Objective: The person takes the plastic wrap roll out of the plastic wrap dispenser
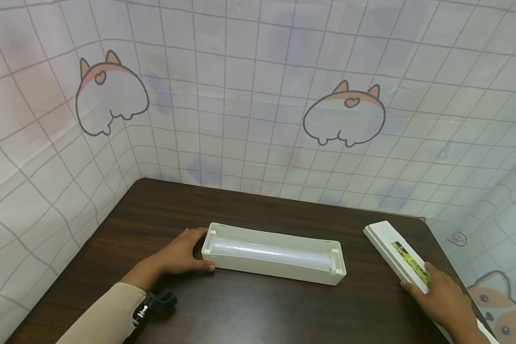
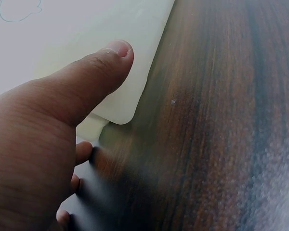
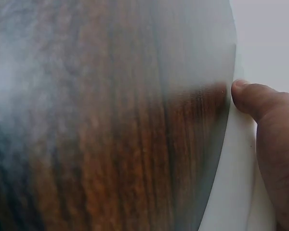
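Note:
A long off-white cling film dispenser box [image 1: 275, 273] sits topless on the table, with a clear roll of film [image 1: 266, 252] lying inside it. My left hand [image 1: 178, 253] grips its left end, thumb on the front wall and fingers round the back. In the left wrist view the thumb presses flat on the box [image 2: 125, 98] near its corner. At the right, my right hand [image 1: 449, 298] holds the near end of a long white lid [image 1: 384, 239] with a green and yellow label [image 1: 413, 263]. The right wrist view shows the thumb against the white edge.
The dark wood-grain table [image 1: 258, 310] has rounded far corners. A white grid-patterned curtain [image 1: 258, 119] with cartoon animal prints hangs behind it and along both sides. A black strap [image 1: 156, 303] is on the left wrist, by the beige sleeve [image 1: 107, 315].

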Action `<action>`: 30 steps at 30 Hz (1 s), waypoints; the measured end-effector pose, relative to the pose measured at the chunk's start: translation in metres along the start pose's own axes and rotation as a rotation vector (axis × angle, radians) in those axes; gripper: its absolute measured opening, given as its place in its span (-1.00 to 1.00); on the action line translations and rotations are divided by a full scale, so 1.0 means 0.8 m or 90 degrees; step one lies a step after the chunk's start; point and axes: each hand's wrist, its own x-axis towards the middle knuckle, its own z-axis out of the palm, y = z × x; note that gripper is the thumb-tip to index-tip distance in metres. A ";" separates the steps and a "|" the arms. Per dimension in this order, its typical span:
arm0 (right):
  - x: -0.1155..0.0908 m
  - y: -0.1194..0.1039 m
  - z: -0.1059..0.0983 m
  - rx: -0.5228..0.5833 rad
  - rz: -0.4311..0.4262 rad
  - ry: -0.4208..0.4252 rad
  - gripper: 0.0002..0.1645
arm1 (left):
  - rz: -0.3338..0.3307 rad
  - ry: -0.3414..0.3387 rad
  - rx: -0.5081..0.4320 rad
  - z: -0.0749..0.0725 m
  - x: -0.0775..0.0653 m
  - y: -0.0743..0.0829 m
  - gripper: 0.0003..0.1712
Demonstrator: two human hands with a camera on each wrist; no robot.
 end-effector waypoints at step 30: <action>0.003 -0.061 -0.035 0.005 -0.125 0.137 -0.16 | -0.002 0.001 0.003 0.002 0.001 -0.002 0.27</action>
